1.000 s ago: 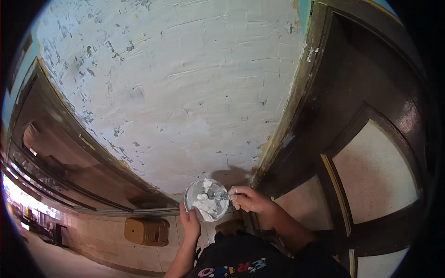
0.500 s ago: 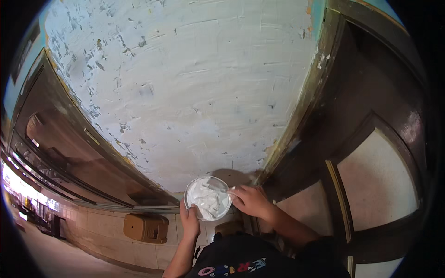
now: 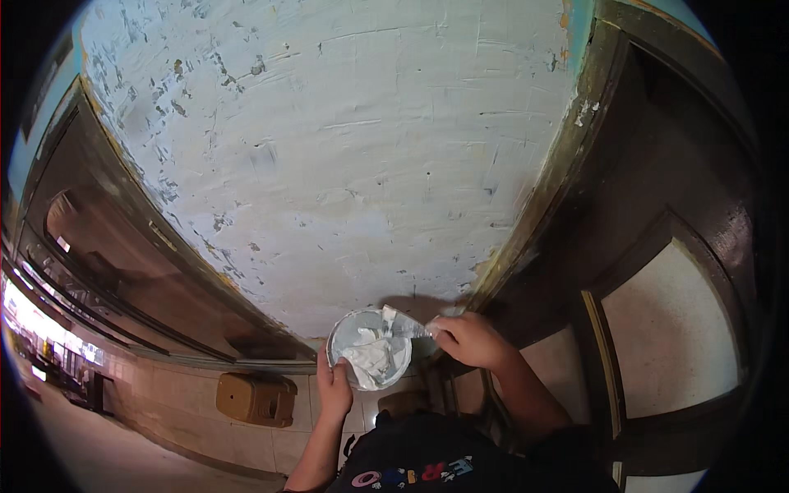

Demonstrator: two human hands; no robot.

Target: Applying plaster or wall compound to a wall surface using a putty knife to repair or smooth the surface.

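Note:
My left hand (image 3: 334, 388) grips the left side of a round white tub (image 3: 336, 330), with the thumb over its rim. A lump of thick white putty (image 3: 370, 359) lies inside. My right hand (image 3: 475, 340) is closed round the handle of a putty knife (image 3: 408, 327), whose blade reaches over the tub's upper right rim. White putty clings to the blade's left end. Beyond the tub rises a wall (image 3: 362, 189) coated in pale, uneven filler, with dark chips and bare flecks mostly on its left part.
Worn wooden frames border the wall on the left (image 3: 164, 222) and right (image 3: 538, 214). A dark door with pale panels (image 3: 670, 329) stands at the right. On the tiled floor, left of me, sits a brown plastic stool (image 3: 256, 400). Wooden furniture (image 3: 464, 393) is below my right forearm.
My right hand has moved right and slightly up, drawing the putty knife from the putty toward the tub's rim. The left hand still holds the tub in nearly the same place.

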